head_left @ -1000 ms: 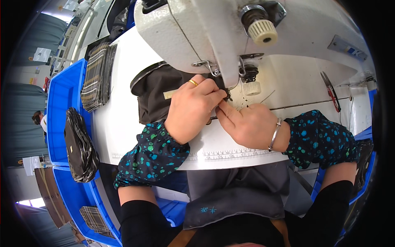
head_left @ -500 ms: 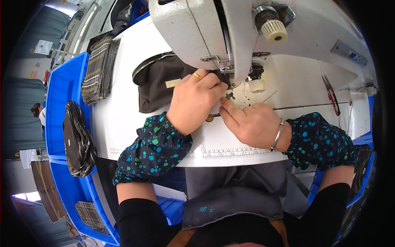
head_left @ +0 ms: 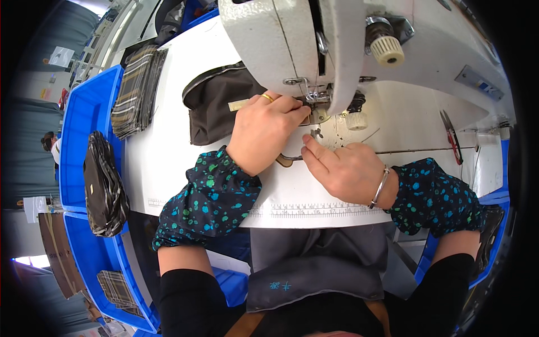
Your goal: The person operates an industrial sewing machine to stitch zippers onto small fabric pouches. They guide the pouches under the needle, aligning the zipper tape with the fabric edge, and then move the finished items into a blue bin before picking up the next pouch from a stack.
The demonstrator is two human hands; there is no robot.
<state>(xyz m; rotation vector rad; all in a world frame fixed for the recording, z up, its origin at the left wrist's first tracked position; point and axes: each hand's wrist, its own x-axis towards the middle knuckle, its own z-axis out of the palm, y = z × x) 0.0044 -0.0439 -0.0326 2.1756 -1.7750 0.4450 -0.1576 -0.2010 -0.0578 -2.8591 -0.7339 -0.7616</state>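
Observation:
My left hand (head_left: 265, 130), a gold ring on one finger, is closed over the edge of a dark brown fabric pouch (head_left: 212, 115) beside the sewing machine's presser foot (head_left: 318, 110). The pouch lies flat, with a zipper (head_left: 216, 72) along its far edge and a pale label (head_left: 238, 105). My right hand (head_left: 347, 171) is closed just nearer than the foot, its thumb hidden. A dark strip with a brown tab (head_left: 284, 161) runs from under my left hand towards the right fingertips; whether they grip it is hidden.
The white sewing machine (head_left: 269, 39) rises ahead. Snips (head_left: 451, 136) lie at the right. Plaid fabric pieces (head_left: 137, 90) are stacked at the left, near blue bins (head_left: 90, 168) and a bundle of dark pouches (head_left: 105, 185). A ruler strip (head_left: 314, 210) follows the near edge.
The view has shifted slightly, so the machine appears farther right. My left fingers have moved a little, and more of the dark strip shows between the hands. The right hand keeps nearly its place.

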